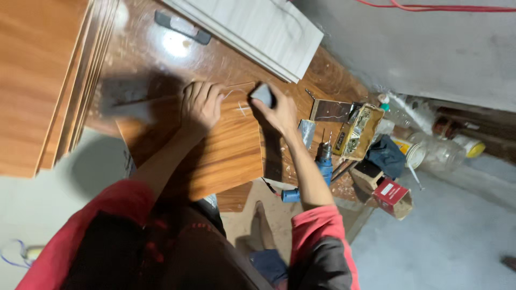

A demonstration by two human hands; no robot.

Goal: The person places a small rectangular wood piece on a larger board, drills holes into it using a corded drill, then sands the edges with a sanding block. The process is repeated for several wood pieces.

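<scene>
**Two hands on a wood panel**

A wood panel (215,150) lies flat on the desk (161,48), its near edge hanging past the desk's rim toward the person. The left hand (200,104) presses palm-down on the panel's far edge, fingers (207,92) spread and flat, grasping nothing. The right hand (274,110) has its fingers clenched round a small grey block (263,94), set against the panel's far right corner, where pale scratch marks show.

To my eye the work goes best with the left palm bearing straight down so the panel cannot shift, and the block kept level on the surface.

Both forearms reach forward from red sleeves, the right wrist bent inward. A blue drill (322,161) lies just right of the panel; white boards (258,32) rest beyond it.
</scene>
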